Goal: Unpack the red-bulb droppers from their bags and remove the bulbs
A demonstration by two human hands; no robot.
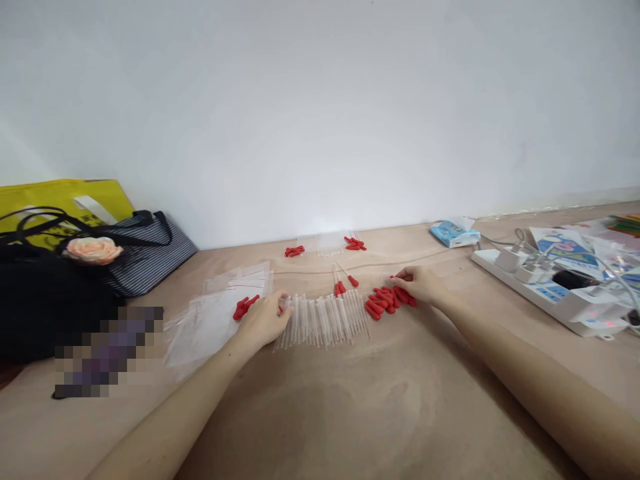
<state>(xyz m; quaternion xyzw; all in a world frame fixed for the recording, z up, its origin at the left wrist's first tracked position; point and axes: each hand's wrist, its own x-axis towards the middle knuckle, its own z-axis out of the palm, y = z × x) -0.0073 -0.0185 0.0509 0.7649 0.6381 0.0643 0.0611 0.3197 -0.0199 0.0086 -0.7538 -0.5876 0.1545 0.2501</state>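
Note:
My left hand (265, 317) is curled beside the left end of a row of clear glass dropper tubes (325, 320). A bit of red shows between its closed thumb and fingers, apparently a rubber bulb. Just behind that hand, several red bulbs (245, 307) lie on clear plastic bags (205, 327). At the right of the tubes, my right hand (417, 283) reaches over a pile of red rubber bulbs (383, 303), its fingertips pinched on one at the back edge. Beyond the row lie a few droppers with red bulbs (353, 281) fitted on thin tubes.
Against the wall lie more red-bulbed droppers (355, 244). A tissue pack (454, 233) and a white power strip (545, 293) with plugs and cables sit to the right. Bags, a striped one (145, 253) among them, and a blurred-out item (110, 353) occupy the left.

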